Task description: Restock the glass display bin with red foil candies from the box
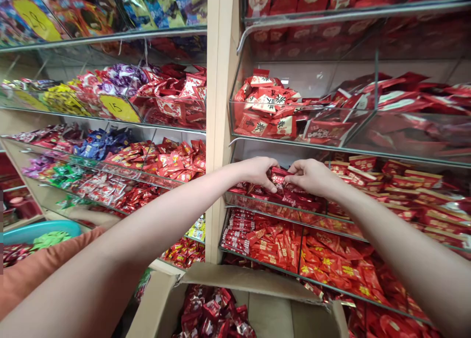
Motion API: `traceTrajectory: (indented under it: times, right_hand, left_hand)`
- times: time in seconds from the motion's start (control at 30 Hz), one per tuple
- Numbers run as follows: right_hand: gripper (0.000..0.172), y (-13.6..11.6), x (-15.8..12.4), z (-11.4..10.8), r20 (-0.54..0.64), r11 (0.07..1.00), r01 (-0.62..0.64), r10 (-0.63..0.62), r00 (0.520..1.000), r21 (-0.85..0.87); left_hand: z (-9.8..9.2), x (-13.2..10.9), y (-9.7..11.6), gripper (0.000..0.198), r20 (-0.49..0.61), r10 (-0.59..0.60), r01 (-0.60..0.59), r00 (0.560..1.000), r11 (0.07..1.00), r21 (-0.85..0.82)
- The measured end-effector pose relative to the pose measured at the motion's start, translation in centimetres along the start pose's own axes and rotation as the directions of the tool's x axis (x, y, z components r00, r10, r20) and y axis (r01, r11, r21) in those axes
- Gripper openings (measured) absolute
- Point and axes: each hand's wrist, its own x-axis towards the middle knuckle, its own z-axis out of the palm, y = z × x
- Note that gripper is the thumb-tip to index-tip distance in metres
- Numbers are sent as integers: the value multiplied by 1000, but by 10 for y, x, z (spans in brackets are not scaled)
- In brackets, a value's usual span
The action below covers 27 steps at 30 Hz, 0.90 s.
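Both of my hands are in a clear-fronted shelf compartment right of the wooden upright. My left hand [260, 173] is closed on the left side of a dark red wrapped candy [278, 175]. From the other side, my right hand [309, 177] pinches the same candy between thumb and fingers. More dark red candies [294, 196] lie just below my hands, behind the clear front. An open cardboard box [250, 279] stands beneath my arms, with shiny dark red wrapped candies [213, 311] heaped at its left side.
A wooden upright [217, 107] divides the shelving. Clear ledges [331, 154] cross above and below my hands. Yellow price tags [119, 108] hang at the left. Another person's orange sleeve [47, 259] reaches in at lower left beside a teal basin [62, 226].
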Motion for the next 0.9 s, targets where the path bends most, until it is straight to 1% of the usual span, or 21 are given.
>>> traceTrajectory:
  times: [0.07,0.13,0.2,0.27,0.43,0.6,0.7,0.77,0.83,0.9]
  right_hand:
    - [9,2,1,0,-2,1000,20,-20,1000,5]
    - [8,2,0,0,-15,998,59,-60,998,-36]
    - [7,1,-1,0,-14,995,74,-75,997,-62]
    - [7,-1,-3,0,0,995,64,-64,998,-70]
    - [6,-3,-5,0,52,997,22,-18,999,-78]
    - [7,3,-1,-1,109,998,25,-18,994,-66]
    - [7,5,1,-1,134,996,53,-43,990,-72]
    - [8,4,1,-1,151,994,69,-56,987,-84]
    - [8,2,1,-2,163,993,82,-67,984,-86]
    - [7,1,1,-1,172,994,88,-77,982,-59]
  left_hand:
    - [3,2,-1,44,-17,3,-4,1000,999,-36]
    - [6,4,-2,43,-24,0,-2,1000,996,-87]
    - [9,6,-4,47,-29,4,-8,1000,991,-132]
    - [11,7,-6,52,-29,7,-11,1000,990,-139]
    - [12,8,-7,56,-16,21,-22,1000,997,-80]
    - [7,6,-3,49,23,62,-61,998,996,-59]
    - [2,3,-4,50,50,32,-33,998,999,20]
    - [-2,0,-7,47,74,14,-19,997,998,65]
    - [-8,-3,-9,46,107,15,-23,994,997,71]
    - [-12,-7,-10,52,147,-8,-3,989,997,79]
